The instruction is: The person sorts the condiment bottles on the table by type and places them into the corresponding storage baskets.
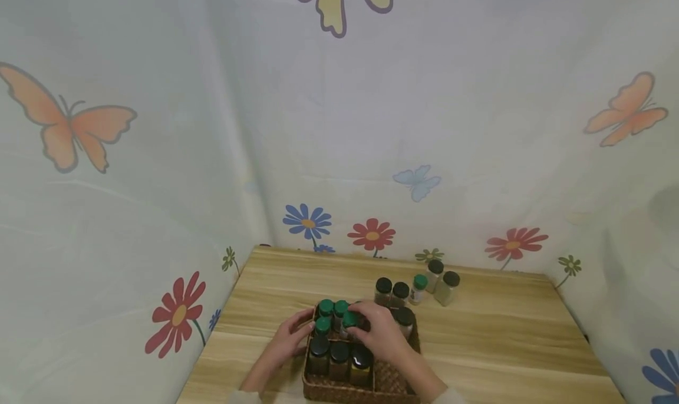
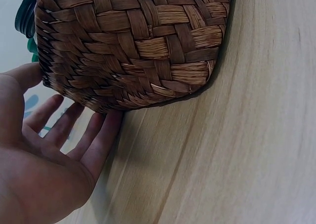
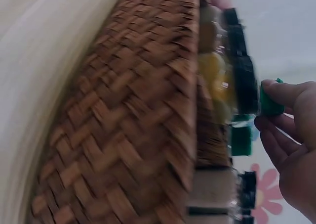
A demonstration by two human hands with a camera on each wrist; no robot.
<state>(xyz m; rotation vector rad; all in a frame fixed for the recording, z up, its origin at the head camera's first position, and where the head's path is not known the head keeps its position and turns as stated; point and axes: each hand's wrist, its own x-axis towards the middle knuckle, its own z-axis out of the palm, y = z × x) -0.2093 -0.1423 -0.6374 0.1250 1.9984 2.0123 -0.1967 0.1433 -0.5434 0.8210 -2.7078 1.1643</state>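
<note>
A brown woven basket point(image 1: 361, 392) with compartments holds spice jars. My right hand point(image 1: 384, 332) pinches the green cap of a spice jar point(image 1: 350, 319) over the basket's back compartment; the right wrist view shows that green cap point(image 3: 270, 103) between thumb and fingers. My left hand point(image 1: 289, 336) rests at the basket's back left corner. In the left wrist view its spread fingers point(image 2: 101, 142) touch the woven side point(image 2: 133, 51), the thumb up at the rim. Other green-capped jars point(image 1: 326, 308) stand beside the pinched one. Black-capped jars point(image 1: 339, 360) fill the front left compartment.
Behind the basket, black-capped jars point(image 1: 383, 289), a green-capped jar point(image 1: 418, 289) and two pale-filled jars point(image 1: 447, 289) stand on the wooden table point(image 1: 493, 339). Another black-capped jar point(image 1: 405, 320) sits at the basket's back right. A patterned curtain point(image 1: 451, 97) surrounds the table.
</note>
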